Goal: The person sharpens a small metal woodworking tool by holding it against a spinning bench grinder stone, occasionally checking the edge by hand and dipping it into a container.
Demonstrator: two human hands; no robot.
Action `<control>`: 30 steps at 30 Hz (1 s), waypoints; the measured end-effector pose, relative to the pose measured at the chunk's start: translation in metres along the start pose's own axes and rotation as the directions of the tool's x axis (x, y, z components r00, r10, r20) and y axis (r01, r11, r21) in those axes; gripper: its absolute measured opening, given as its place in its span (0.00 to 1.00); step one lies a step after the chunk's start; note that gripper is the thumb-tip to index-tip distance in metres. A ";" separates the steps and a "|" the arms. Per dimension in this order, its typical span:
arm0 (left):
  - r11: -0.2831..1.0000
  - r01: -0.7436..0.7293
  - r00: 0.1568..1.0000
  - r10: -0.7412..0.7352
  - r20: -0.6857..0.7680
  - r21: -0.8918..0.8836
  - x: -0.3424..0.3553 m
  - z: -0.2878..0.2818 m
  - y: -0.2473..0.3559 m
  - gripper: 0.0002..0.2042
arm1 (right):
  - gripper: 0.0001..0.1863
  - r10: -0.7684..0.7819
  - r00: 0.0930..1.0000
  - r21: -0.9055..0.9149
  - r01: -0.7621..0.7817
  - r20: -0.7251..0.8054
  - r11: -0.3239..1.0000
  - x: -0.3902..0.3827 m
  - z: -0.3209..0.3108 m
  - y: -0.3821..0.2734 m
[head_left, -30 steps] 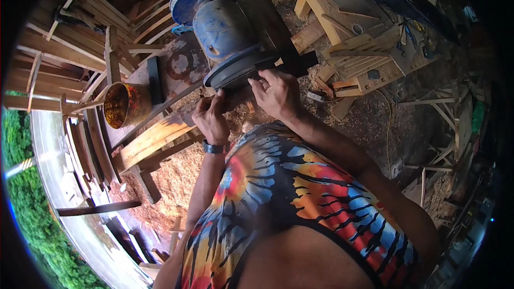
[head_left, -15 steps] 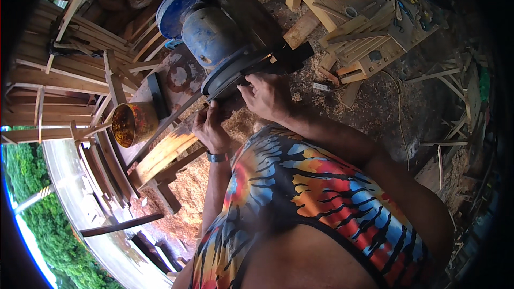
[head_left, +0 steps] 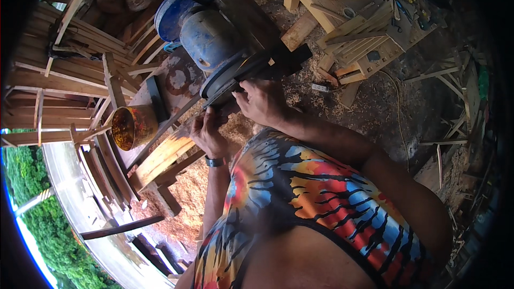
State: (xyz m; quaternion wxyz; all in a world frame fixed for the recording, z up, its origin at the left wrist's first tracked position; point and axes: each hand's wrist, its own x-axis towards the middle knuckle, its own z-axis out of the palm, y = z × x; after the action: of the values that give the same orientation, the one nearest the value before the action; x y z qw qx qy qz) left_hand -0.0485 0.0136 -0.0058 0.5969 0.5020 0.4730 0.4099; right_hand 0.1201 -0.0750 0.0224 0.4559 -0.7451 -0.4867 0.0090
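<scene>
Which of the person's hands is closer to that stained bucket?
Left. The left hand is right of the stained bucket, near the dark wheel of the blue machine; the right hand is farther right, beyond the left.

The motor (head_left: 206, 43) is blue, the bucket (head_left: 144, 122) mottled orange, the shirt (head_left: 326, 198) streaked red, blue and black.

A woodworking workshop was indicated by a blue cylindrical metal machine (head_left: 211, 40) with round discs (head_left: 170, 18), long pale-brown wooden boards (head_left: 53, 85) stacked at the left, and tan wood shavings (head_left: 187, 198) strewn about.
</scene>
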 end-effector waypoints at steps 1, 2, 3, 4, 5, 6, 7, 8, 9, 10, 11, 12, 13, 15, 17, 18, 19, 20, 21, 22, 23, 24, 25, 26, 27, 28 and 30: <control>1.000 -0.002 1.000 0.002 -0.001 0.002 0.000 -0.002 -0.001 0.18 | 0.12 0.007 0.999 -0.008 -0.006 0.035 1.000 0.000 -0.001 -0.001; 1.000 -0.004 1.000 0.004 -0.003 0.005 0.000 -0.002 -0.002 0.18 | 0.12 0.013 0.997 -0.016 -0.012 0.070 1.000 0.000 -0.002 -0.002; 1.000 -0.005 1.000 0.005 -0.004 0.004 -0.001 -0.002 -0.001 0.18 | 0.12 0.012 0.997 -0.016 -0.011 0.071 1.000 0.000 -0.001 -0.001; 1.000 -0.015 1.000 0.015 -0.002 0.024 -0.002 0.000 0.001 0.18 | 0.12 0.002 1.000 0.011 -0.002 0.029 1.000 0.000 0.000 0.000; 0.999 -0.025 1.000 0.025 0.000 0.044 -0.003 0.001 0.002 0.18 | 0.11 -0.007 1.000 0.037 0.007 -0.014 0.999 0.000 0.000 0.001; 0.999 -0.026 1.000 0.026 -0.005 0.041 -0.002 0.002 0.001 0.18 | 0.11 -0.012 1.000 0.037 0.012 -0.010 0.999 0.000 -0.001 0.002; 0.998 -0.039 0.999 0.039 0.002 0.046 -0.002 0.003 0.000 0.17 | 0.11 0.002 1.000 0.024 -0.002 -0.008 1.000 0.000 -0.002 0.004; 0.997 -0.052 0.999 0.052 0.009 0.051 -0.001 0.005 -0.001 0.17 | 0.10 0.016 1.000 0.010 -0.016 -0.006 1.000 0.000 -0.004 0.005; 0.998 -0.053 0.999 0.052 0.003 0.047 -0.001 0.008 0.001 0.17 | 0.10 0.010 1.000 0.010 -0.010 -0.002 1.000 0.001 -0.007 0.006; 0.997 -0.062 0.998 0.061 0.015 0.052 -0.002 0.011 0.002 0.16 | 0.11 0.023 1.000 0.012 -0.023 0.000 1.000 0.002 -0.009 0.006; 0.996 -0.070 0.997 0.069 0.028 0.056 -0.003 0.014 0.004 0.16 | 0.12 0.035 0.999 0.013 -0.035 0.002 0.999 0.003 -0.012 0.007; 0.996 -0.071 0.997 0.070 0.021 0.051 -0.003 0.017 0.006 0.16 | 0.12 0.036 0.999 0.017 -0.036 0.002 0.999 0.004 -0.014 0.009; 0.996 -0.076 0.997 0.075 0.021 0.052 -0.003 0.019 0.007 0.15 | 0.12 0.029 1.000 0.016 -0.029 0.006 0.999 0.004 -0.015 0.010; 0.996 -0.081 0.997 0.080 0.010 0.048 -0.002 0.022 0.004 0.15 | 0.12 0.067 0.998 0.010 -0.067 -0.003 0.998 0.004 -0.018 0.013; 0.993 -0.059 0.998 0.058 0.009 0.104 0.003 0.022 -0.006 0.11 | 0.11 0.047 0.999 0.011 -0.046 -0.010 0.999 0.006 -0.023 0.016; 0.993 -0.056 0.998 0.057 -0.002 0.100 0.003 0.026 -0.003 0.11 | 0.11 0.069 0.997 0.044 -0.068 -0.018 0.997 0.007 -0.024 0.019; 0.994 -0.053 0.999 0.053 0.005 0.099 0.001 0.029 -0.001 0.11 | 0.11 0.092 0.996 0.077 -0.090 -0.023 0.993 0.007 -0.026 0.021; 0.994 -0.050 0.999 0.049 0.011 0.100 0.000 0.033 0.002 0.11 | 0.12 0.101 0.995 0.038 -0.100 -0.024 0.994 0.008 -0.028 0.022; 0.994 -0.048 0.999 0.048 0.000 0.096 -0.003 0.038 0.008 0.11 | 0.12 0.094 0.995 0.040 -0.093 -0.014 0.995 0.008 -0.028 0.024; 0.997 -0.027 1.000 0.027 0.002 0.069 -0.007 0.045 0.017 0.12 | 0.12 0.101 0.995 0.047 -0.100 -0.026 0.994 0.008 -0.029 0.027; 0.999 -0.006 1.000 0.006 0.004 0.042 -0.008 0.048 0.022 0.14 | 0.12 0.108 0.993 0.054 -0.106 -0.038 0.993 0.009 -0.029 0.029; 0.999 -0.008 1.000 0.007 0.007 0.054 -0.009 0.049 0.022 0.14 | 0.13 0.105 0.994 0.032 -0.104 -0.028 0.994 0.009 -0.031 0.030; 0.999 -0.006 1.000 0.006 -0.006 0.049 -0.009 0.050 0.023 0.14 | 0.13 0.097 0.995 0.034 -0.096 -0.018 0.995 0.010 -0.032 0.031; 0.999 0.001 1.000 -0.001 0.005 0.045 -0.010 0.052 0.025 0.12 | 0.13 0.108 0.994 0.037 -0.107 -0.022 0.994 0.010 -0.033 0.032; 0.999 0.008 1.000 -0.008 0.016 0.041 -0.010 0.053 0.026 0.11 | 0.13 0.120 0.992 0.039 -0.119 -0.027 0.992 0.010 -0.034 0.034; 0.996 -0.012 1.000 0.011 0.010 0.092 -0.009 0.054 0.025 0.12 | 0.13 0.162 0.987 0.054 -0.162 -0.001 0.985 0.011 -0.035 0.034; 0.996 0.000 1.000 -0.002 0.018 0.086 -0.009 0.055 0.023 0.12 | 0.13 0.112 0.993 0.030 -0.111 -0.023 0.993 0.011 -0.037 0.038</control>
State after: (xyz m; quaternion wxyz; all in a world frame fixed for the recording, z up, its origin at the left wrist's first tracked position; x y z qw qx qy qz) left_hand 0.0033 -0.0030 0.0211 0.5792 0.5308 0.4849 0.3842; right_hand 0.1699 -0.0957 0.0229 0.4714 -0.7645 -0.4384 0.0323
